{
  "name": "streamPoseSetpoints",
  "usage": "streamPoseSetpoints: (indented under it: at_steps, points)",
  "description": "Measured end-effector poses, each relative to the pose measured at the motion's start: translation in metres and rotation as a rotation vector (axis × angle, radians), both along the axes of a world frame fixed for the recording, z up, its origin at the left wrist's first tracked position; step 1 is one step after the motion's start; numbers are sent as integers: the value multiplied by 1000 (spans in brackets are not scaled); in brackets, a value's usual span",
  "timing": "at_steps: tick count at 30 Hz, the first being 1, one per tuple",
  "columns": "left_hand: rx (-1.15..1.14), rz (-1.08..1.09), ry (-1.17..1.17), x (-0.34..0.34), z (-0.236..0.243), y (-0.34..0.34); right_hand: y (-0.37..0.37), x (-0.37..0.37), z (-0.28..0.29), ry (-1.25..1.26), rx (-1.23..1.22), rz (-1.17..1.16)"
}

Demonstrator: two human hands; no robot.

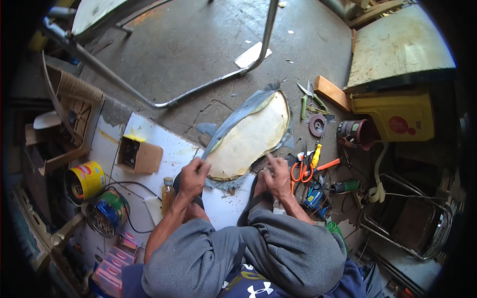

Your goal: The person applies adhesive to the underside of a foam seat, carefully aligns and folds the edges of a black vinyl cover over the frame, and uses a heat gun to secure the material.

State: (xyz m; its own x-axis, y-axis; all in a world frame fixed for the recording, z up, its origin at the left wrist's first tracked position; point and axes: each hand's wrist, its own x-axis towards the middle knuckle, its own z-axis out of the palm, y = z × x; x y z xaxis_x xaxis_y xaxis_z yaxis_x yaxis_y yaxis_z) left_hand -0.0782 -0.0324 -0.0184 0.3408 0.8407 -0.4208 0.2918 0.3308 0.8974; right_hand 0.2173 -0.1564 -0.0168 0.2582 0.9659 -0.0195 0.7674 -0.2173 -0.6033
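Note:
An oval panel (pixel 244 139) with a cream face and blue-grey fabric (pixel 236 111) around its border lies before me, between and beyond my feet. My left hand (pixel 193 178) is closed at the panel's near left edge, pinching the fabric there. At the lower right edge, my right hand (pixel 276 176) is open, index finger raised and slightly blurred, others loosely curled; I cannot make out anything held in it. Just right of that hand lie orange-handled scissors (pixel 300 171), a yellow-handled tool (pixel 316 155) and an orange-handled tool (pixel 332 163).
A bent metal frame (pixel 208 84) spans the far floor. Left stand a cardboard box (pixel 149 156), tins (pixel 87 176), a bottle (pixel 167 198) and pink containers (pixel 112 268). Right are shears (pixel 304 107), a grinding disc (pixel 317 125), a wood block (pixel 332 92), a pot (pixel 354 134) and power tools (pixel 314 198).

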Motion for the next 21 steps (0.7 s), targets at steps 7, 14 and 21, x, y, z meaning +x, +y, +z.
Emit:
streamPoseSetpoints:
  at_steps: [7, 14, 21]
  points:
    - [181, 290, 175, -13, 27, -13, 47, 82, -18, 101, -135, -453]
    - [203, 68, 560, -24, 4, 7, 103, 95, -17, 80, -22, -283]
    - [245, -10, 602, -30, 1, 8, 138, 82, -20, 37, -9, -226]
